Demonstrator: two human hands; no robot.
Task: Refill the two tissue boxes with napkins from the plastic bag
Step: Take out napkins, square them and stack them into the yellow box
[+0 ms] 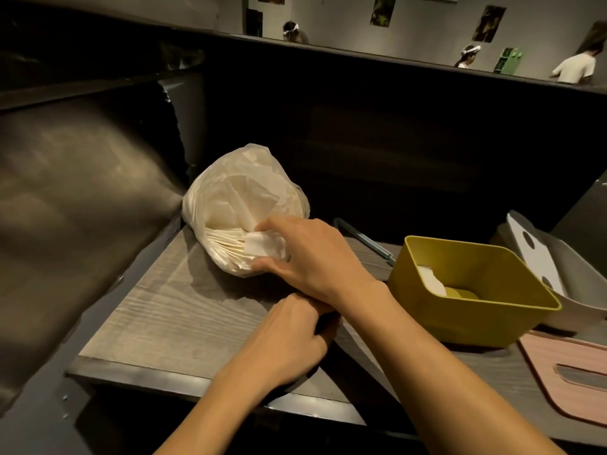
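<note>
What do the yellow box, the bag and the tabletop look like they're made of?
Yellow box: probably matte plastic, with even colour, thin walls and rounded corners.
Plastic bag: thin, translucent film; it crinkles and the napkins show through.
Tabletop: grey wood or wood-look laminate, with straight grain lines and a dull sheen; I cannot tell which.

This looks like a restaurant. A dark padded booth seat (82,198) is at 9 o'clock beside a wooden table (170,310). At 12 o'clock, past a dark divider wall (394,126), more people (576,65) are in a room with pictures (489,24).
</note>
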